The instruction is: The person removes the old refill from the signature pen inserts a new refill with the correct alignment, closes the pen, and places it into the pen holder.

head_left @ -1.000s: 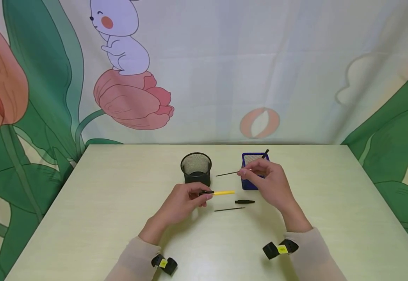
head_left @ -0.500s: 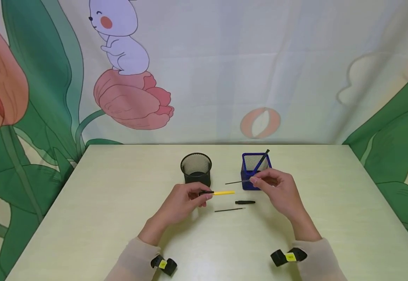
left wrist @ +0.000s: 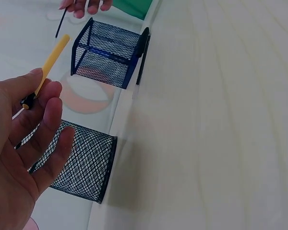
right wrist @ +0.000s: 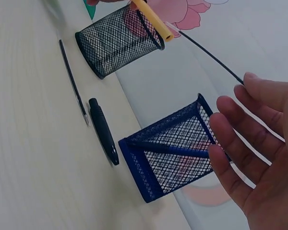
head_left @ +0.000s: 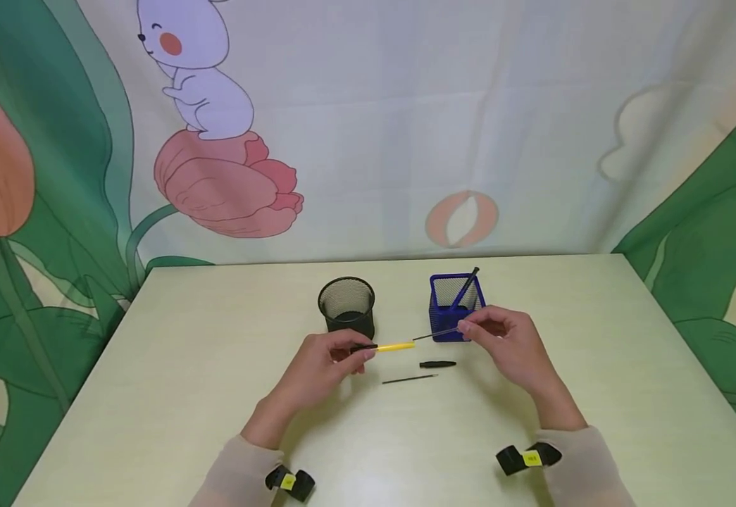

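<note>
My left hand (head_left: 323, 366) pinches a yellow pen barrel (head_left: 396, 346) near its black end, between thumb and fingers. The barrel's open end points right. Between thumb and index finger, my right hand (head_left: 510, 348) pinches a thin dark pen refill (right wrist: 211, 55). The refill's free tip is very close to the barrel's open end; in the left wrist view a small gap shows between them. Under the hands, a black pen piece (head_left: 437, 364) and a second thin refill (head_left: 409, 379) lie on the table.
Behind my left hand stands a round black mesh cup (head_left: 346, 325). A square blue mesh holder (head_left: 437, 325) stands behind my right hand, with a dark pen (head_left: 467, 285) leaning in it. The table (head_left: 171, 366) ends at a printed curtain (head_left: 355, 141).
My right hand has moved right and toward me with the refill, whose free tip has come down to the yellow barrel's end. The left hand keeps its grip; the head view has shifted slightly.
</note>
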`<state>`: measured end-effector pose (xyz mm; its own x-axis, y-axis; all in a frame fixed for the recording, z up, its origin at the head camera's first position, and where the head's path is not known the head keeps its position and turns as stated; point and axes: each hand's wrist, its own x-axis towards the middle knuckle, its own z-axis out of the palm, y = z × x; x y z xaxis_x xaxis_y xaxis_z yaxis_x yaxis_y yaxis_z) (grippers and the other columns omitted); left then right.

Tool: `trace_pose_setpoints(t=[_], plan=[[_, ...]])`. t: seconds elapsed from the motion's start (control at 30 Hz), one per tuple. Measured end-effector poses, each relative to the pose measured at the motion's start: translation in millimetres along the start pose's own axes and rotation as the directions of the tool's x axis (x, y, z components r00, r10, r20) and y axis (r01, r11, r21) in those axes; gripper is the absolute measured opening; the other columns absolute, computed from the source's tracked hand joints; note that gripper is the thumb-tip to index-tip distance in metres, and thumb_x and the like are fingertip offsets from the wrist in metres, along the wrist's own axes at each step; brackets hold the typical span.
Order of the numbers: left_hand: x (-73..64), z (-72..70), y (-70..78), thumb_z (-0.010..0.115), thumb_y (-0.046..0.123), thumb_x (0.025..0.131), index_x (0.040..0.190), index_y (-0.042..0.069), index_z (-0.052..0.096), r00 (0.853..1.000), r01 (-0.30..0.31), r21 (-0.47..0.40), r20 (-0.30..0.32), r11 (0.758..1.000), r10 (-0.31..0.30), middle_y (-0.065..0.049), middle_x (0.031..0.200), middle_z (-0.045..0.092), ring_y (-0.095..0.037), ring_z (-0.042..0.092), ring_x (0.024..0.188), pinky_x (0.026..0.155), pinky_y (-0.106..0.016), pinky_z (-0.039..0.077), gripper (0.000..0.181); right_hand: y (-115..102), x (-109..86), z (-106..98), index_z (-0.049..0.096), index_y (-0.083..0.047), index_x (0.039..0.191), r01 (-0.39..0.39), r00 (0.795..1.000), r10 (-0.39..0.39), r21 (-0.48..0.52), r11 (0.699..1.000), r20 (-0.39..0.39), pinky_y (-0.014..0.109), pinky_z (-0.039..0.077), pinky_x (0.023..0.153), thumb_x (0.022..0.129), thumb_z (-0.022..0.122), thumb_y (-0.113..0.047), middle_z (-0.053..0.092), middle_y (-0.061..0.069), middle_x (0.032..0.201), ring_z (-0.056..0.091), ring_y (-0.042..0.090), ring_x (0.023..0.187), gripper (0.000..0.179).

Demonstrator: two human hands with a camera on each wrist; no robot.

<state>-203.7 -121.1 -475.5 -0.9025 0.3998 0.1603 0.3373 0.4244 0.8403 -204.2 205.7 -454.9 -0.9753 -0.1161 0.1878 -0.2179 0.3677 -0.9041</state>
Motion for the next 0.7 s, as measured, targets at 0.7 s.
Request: trace_pose_setpoints(t=[0.7], plan=[[-1.7,-6.9,3.6,0.073,0.029,0.098,0.108,0.024,0.077,0.999,-0.020,0.000,-0.032,1.000,0.020,0.000,0.075,0.073,-0.032,0.071,0.071,0.063,-0.023,0.048,0.012,8.2,-0.1,-17.4,0.076,-0.001,0.094,0.027,1.000,-0.027,0.010,1.000,-0.013,0.023,0.054,0.074,0.099,0.072,-0.024,0.075,-0.004,0.087,0.069,0.010,0.081,0.024]])
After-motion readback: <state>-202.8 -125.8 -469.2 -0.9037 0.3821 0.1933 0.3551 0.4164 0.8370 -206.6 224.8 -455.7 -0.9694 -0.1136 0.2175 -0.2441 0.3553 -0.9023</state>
